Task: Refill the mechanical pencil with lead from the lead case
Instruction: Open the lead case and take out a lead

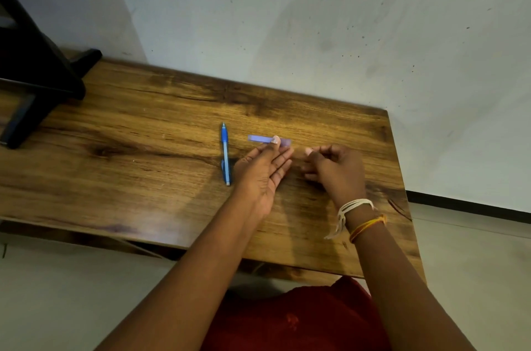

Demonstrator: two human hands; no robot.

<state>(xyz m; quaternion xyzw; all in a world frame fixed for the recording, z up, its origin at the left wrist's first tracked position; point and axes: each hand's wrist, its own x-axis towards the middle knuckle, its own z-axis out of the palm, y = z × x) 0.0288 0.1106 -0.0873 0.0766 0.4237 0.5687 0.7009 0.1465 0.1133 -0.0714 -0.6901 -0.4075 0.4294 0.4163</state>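
Observation:
A blue mechanical pencil [225, 154] lies on the wooden table [143, 132], pointing away from me, just left of my left hand. A pale purple translucent lead case [260, 138] lies flat beyond my fingers. My left hand [263, 175] is stretched out, and its thumb and fingertips rest on the case's right half. My right hand [334, 171] sits on the table to the right of the case, fingers loosely curled, with nothing visible in it. Threads and bangles circle my right wrist.
A black stand [37, 75] occupies the table's far left corner. A scuffed white wall [316, 20] runs along the table's far edge. The right edge of the table lies close to my right hand, with pale floor beyond it.

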